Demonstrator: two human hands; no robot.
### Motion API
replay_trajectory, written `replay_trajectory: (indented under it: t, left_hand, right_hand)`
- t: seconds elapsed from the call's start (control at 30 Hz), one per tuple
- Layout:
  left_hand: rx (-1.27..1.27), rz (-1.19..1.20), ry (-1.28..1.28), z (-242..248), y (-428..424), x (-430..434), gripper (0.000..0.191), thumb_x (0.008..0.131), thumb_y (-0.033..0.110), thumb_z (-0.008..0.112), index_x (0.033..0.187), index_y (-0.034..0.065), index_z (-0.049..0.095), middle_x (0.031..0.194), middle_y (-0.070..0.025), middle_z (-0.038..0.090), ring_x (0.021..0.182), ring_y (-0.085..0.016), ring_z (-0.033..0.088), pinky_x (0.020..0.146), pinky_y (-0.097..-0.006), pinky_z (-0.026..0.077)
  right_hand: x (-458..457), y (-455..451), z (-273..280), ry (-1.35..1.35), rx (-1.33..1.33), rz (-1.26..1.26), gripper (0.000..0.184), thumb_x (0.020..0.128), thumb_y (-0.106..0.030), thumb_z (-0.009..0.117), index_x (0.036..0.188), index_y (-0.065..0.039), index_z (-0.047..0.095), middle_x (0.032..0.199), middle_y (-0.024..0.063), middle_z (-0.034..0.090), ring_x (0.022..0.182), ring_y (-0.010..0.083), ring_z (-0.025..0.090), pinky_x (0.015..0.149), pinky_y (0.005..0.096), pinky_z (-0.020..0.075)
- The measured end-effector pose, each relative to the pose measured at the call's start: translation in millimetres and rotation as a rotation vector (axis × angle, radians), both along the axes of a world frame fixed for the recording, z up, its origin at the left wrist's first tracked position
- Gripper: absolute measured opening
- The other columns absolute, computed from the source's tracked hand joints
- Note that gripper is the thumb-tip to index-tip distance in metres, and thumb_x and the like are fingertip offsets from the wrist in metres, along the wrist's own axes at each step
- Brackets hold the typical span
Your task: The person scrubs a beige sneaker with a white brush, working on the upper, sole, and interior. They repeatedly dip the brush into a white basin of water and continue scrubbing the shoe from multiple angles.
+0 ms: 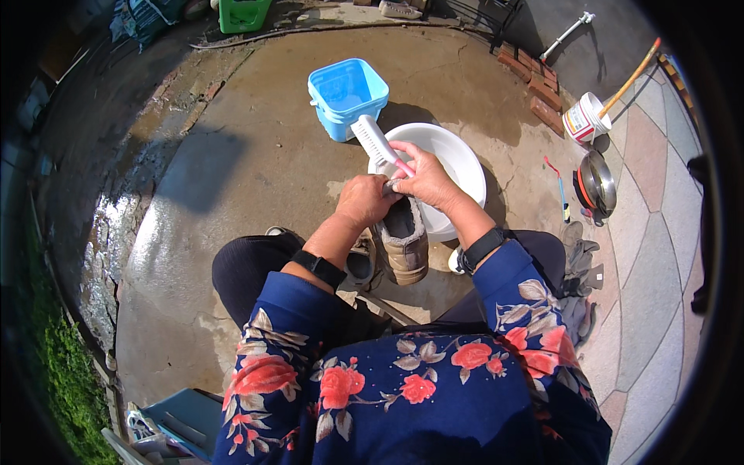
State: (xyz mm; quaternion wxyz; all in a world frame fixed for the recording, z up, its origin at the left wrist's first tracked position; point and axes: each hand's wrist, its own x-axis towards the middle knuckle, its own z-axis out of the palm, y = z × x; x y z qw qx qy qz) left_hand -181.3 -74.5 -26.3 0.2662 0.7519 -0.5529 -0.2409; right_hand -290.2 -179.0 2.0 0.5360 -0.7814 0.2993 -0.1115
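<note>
A brown shoe [402,256] with a fleecy lining hangs over the near edge of a white plastic basin [472,174]. At its upper end, my left hand [365,200] grips the shoe's tongue. My right hand [427,174] pinches the same part with thumb and finger and also holds a white scrub brush [372,139] by its pink handle, bristles towards the left. Another shoe [359,264] stands on the ground just left of the held one. Behind the basin is a light blue square bucket [347,110]; how much it holds is hard to tell.
At right lie bricks [545,93], a white pail [578,119] with a wooden handle in it, metal pans [597,180], a toothbrush [565,203] and grey cloths [575,256]. A green plastic stool [243,13] is at the far left. Wet concrete surrounds the basin.
</note>
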Motion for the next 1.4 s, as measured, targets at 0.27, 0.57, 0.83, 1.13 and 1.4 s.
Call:
replay_trajectory:
  t: [0.27,0.57,0.83,1.13,1.4]
  left_hand:
    - [0.129,0.349,0.302,-51.4,2.8,20.3,0.027,0.081,0.024,0.058,0.096,0.002,0.062,0.07,-0.0084,0.063,0.061,-0.014,0.061,0.051,-0.0283,0.05]
    - [0.133,0.544,0.853,-87.6,4.5,16.9,0.024,0.086,0.013,0.049,0.106,0.0001,0.053,0.088,-0.0104,0.061,0.07,-0.019,0.062,0.058,-0.0299,0.055]
    - [0.132,0.47,0.705,-86.7,-3.4,4.8,0.024,0.083,0.008,0.051,0.105,-0.0028,0.051,0.087,-0.0127,0.061,0.073,-0.021,0.064,0.061,-0.0319,0.055]
    - [0.033,0.241,0.288,-65.7,2.2,-9.8,0.027,0.069,0.011,0.06,0.094,0.0014,0.056,0.084,-0.0196,0.062,0.083,-0.035,0.059,0.074,-0.0387,0.046]
    - [-0.055,0.255,0.184,-50.2,9.1,15.7,0.032,0.061,0.009,0.067,0.089,0.0012,0.054,0.076,-0.0127,0.059,0.073,-0.024,0.059,0.069,-0.0322,0.047]
  right_hand:
    - [-36.7,0.9,38.5,-0.093,0.518,-0.385,0.048,0.075,0.002,0.05,0.122,-0.004,0.039,0.079,0.0069,0.056,0.043,0.0014,0.035,0.04,0.0175,0.0283]
    - [-71.9,38.8,74.5,-0.113,0.905,-0.171,0.026,0.089,-0.016,0.043,0.113,-0.005,0.042,0.077,0.0091,0.054,0.047,0.0032,0.037,0.041,0.018,0.0331]
    - [-58.0,64.6,23.1,0.209,1.088,-0.343,0.014,0.087,-0.013,0.045,0.1,-0.008,0.045,0.071,0.0071,0.05,0.045,0.0044,0.035,0.04,0.0198,0.0299]
    - [-47.1,56.4,-37.5,-0.123,1.319,-0.504,0.01,0.089,-0.013,0.042,0.098,-0.014,0.044,0.065,-0.0023,0.042,0.043,0.0038,0.035,0.04,0.0198,0.0277]
    - [-53.3,41.1,-23.1,-0.039,1.205,-0.129,0.025,0.09,-0.012,0.041,0.114,-0.017,0.043,0.06,-0.0073,0.032,0.043,0.0018,0.03,0.04,0.0185,0.0268]
